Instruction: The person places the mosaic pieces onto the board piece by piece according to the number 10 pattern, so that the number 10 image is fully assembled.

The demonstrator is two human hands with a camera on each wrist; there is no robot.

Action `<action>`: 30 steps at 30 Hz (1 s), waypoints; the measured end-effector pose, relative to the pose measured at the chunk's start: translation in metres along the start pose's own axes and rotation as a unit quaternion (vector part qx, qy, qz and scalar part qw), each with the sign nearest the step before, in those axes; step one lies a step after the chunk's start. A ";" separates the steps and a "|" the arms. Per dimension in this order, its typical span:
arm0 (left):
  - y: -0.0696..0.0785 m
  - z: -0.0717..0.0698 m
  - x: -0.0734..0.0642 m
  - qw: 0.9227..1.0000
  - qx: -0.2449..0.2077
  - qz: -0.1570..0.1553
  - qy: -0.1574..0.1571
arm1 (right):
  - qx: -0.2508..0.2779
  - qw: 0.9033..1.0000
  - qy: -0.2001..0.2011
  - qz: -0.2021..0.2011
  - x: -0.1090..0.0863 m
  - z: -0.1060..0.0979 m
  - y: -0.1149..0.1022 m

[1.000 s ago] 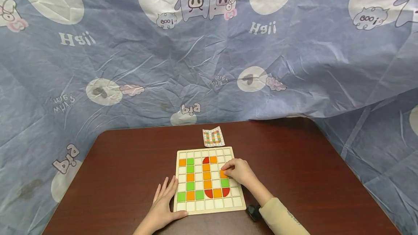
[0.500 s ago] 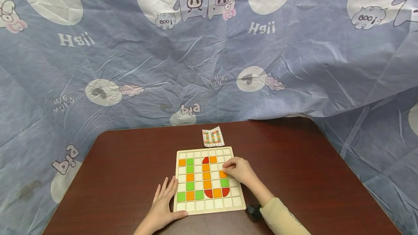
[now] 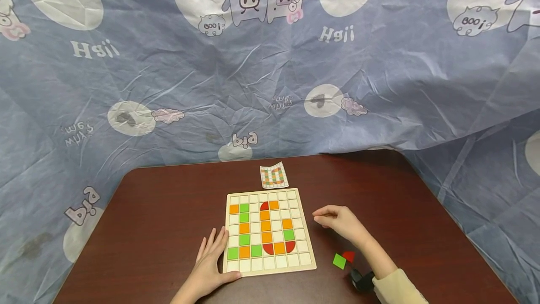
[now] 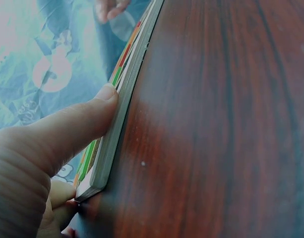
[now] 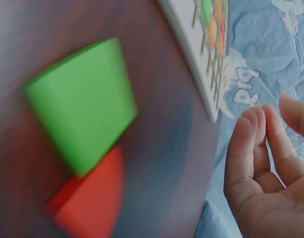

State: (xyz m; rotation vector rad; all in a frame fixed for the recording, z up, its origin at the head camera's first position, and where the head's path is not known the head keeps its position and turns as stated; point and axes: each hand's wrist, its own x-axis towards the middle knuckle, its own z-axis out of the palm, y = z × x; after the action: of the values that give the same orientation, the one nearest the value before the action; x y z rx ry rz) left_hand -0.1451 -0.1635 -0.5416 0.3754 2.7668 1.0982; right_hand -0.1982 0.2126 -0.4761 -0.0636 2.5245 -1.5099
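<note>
A pale wooden grid board (image 3: 268,270) lies on the table, with orange and green square tiles and red quarter-round tiles in its cells. At its near-left corner, my left hand (image 3: 207,262) rests with the thumb on the front edge and the fingers along the left side. The left wrist view shows that thumb (image 4: 80,126) touching the board's edge. My right hand (image 3: 343,222) is above the table, to the right of the board, holding nothing. In the right wrist view its thumb is apart from the bent fingers (image 5: 241,153). Below that hand lie a green square tile (image 3: 339,261) and a red tile (image 3: 348,256).
Behind the board is a small pattern card (image 3: 274,176) with a coloured grid. A black object (image 3: 361,280) is at the right wrist. The dark red wooden table (image 3: 177,201) meets a printed blue-grey cloth (image 3: 202,74) at its back and sides.
My right hand has left the orange tile in its cell and moved right, off the board. The loose green and red tiles have come into sight. My left hand stays at the corner.
</note>
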 end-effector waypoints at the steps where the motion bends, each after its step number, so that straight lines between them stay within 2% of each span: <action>1: 0.000 0.000 0.000 1.000 -0.002 -0.001 -0.001 | 0.001 1.000 -0.008 -0.002 -0.005 -0.004 0.004; 9: 0.002 0.000 -0.001 1.000 -0.001 0.008 0.010 | 0.011 0.998 -0.052 0.016 -0.035 -0.016 0.028; 15: 0.003 0.000 -0.001 1.000 -0.006 0.000 0.005 | 0.009 0.997 -0.074 -0.010 -0.042 -0.015 0.039; 20: 0.003 0.000 -0.002 1.000 -0.015 0.009 0.009 | -0.027 0.995 -0.088 -0.031 -0.049 -0.013 0.041; 25: 0.003 0.000 -0.002 1.000 -0.010 0.019 0.016 | -0.072 0.993 -0.083 -0.051 -0.058 -0.013 0.041; 30: 0.002 0.000 -0.002 1.000 -0.006 0.015 0.014 | -0.119 0.987 -0.073 -0.076 -0.065 -0.009 0.042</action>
State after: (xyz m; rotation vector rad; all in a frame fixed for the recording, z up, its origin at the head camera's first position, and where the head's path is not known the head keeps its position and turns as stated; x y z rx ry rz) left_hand -0.1426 -0.1626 -0.5400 0.4033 2.7865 1.1339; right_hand -0.1340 0.2489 -0.4990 -0.3938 2.6165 -1.1932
